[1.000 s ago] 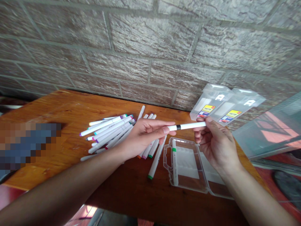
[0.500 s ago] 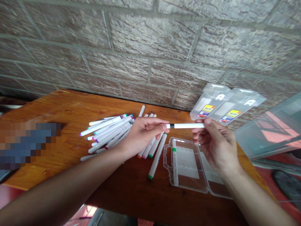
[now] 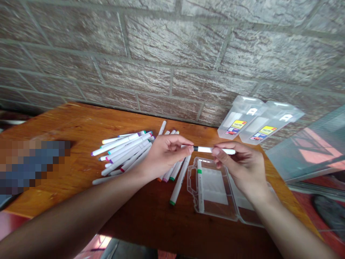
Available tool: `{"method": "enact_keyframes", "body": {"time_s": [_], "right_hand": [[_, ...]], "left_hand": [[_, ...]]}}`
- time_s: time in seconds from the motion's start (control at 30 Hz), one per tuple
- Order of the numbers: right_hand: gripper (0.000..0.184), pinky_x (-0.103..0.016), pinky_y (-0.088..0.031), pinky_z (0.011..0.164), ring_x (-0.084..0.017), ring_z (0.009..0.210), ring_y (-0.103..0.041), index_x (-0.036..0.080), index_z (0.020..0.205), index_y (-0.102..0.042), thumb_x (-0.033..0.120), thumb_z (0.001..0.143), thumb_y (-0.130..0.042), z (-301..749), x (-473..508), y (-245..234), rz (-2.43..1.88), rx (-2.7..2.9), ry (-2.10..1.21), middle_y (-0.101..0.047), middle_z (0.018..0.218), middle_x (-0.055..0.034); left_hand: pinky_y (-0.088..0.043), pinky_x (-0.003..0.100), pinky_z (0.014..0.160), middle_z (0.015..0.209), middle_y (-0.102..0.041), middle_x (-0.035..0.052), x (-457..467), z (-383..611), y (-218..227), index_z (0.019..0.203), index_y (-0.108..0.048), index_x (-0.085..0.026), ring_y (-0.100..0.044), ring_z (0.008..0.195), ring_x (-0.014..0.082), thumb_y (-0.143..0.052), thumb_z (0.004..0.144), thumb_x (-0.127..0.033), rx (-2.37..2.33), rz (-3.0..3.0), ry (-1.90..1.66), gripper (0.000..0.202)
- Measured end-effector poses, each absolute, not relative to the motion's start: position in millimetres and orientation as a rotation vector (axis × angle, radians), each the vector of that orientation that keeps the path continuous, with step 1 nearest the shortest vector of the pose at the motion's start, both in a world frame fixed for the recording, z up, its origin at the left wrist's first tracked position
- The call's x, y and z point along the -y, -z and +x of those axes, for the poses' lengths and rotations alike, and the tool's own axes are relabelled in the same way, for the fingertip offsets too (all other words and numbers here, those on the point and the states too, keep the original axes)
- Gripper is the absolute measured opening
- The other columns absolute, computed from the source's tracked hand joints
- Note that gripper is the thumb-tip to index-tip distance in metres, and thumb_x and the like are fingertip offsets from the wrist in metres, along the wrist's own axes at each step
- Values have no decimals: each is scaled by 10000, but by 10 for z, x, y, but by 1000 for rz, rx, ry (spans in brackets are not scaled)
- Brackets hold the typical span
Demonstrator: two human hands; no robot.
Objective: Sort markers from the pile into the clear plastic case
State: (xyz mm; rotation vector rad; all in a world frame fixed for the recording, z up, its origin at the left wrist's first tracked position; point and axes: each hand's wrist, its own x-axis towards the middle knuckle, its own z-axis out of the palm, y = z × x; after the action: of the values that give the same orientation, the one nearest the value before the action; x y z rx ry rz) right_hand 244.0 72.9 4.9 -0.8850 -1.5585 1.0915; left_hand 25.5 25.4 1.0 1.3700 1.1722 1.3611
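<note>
A white marker (image 3: 205, 149) with a black band lies level between my two hands, above the table. My left hand (image 3: 165, 154) pinches its banded end between thumb and fingers. Closed around the other part is my right hand (image 3: 242, 165), the white tip sticking out past its fingers. Below the hands an open clear plastic case (image 3: 215, 212) rests on the wood; one marker with a green band (image 3: 199, 187) sits along its left side. Loose white markers with coloured ends (image 3: 126, 147) lie piled behind and left of my left hand, which partly hides them. A green-ended marker (image 3: 179, 183) lies beside the case.
Two closed translucent cases (image 3: 250, 120) with yellow labels stand against the stone wall (image 3: 172, 46) at the back right. The wooden table (image 3: 81, 122) runs along that wall. A pixelated dark patch (image 3: 35, 165) covers the left side.
My right hand has slid left along the marker, closer to my left hand, so the white tip now protrudes. The marker has shifted slightly and dipped at the right. The other markers and cases stay put.
</note>
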Motion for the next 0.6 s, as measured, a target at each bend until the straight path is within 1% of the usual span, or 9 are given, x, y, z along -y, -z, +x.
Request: {"method": "enact_keyframes", "body": {"time_s": [0.13,0.3,0.43,0.6], "right_hand": [[142,-211,-571,532,-133,578,-692,217,844,-819,275,742,-900,2435,-702,-41,-901,1711,-898,-791,743,-20],[163,-253,-603,597,-172,638,-738,206,871,-808,321,779,-878,2447,-675,20,-900,1865,-779,-808,799,-37],[206,-264,-573,574,-180,628,-732,195,869,-800,363,781,-880,2452,-660,59,-916,1959,-652,-797,780,-45],[206,-254,-528,557,-160,604,-707,201,850,-790,377,785,-877,2459,-649,60,-920,1994,-564,-784,757,-32]], "left_hand": [[-443,233,588,782,-728,50,-248,283,29,940,-771,-116,-608,665,138,-765,832,-312,-1158,1419,-1347,224],[-441,221,594,783,-729,38,-218,318,71,910,-765,-125,-602,662,127,-747,848,-278,-1176,1534,-1331,166],[-458,222,643,824,-734,38,-196,334,108,914,-760,-139,-629,727,136,-713,884,-262,-1140,1615,-1294,135],[-485,235,692,870,-746,46,-185,332,140,925,-750,-147,-656,781,154,-696,907,-271,-1129,1648,-1267,137]]}}
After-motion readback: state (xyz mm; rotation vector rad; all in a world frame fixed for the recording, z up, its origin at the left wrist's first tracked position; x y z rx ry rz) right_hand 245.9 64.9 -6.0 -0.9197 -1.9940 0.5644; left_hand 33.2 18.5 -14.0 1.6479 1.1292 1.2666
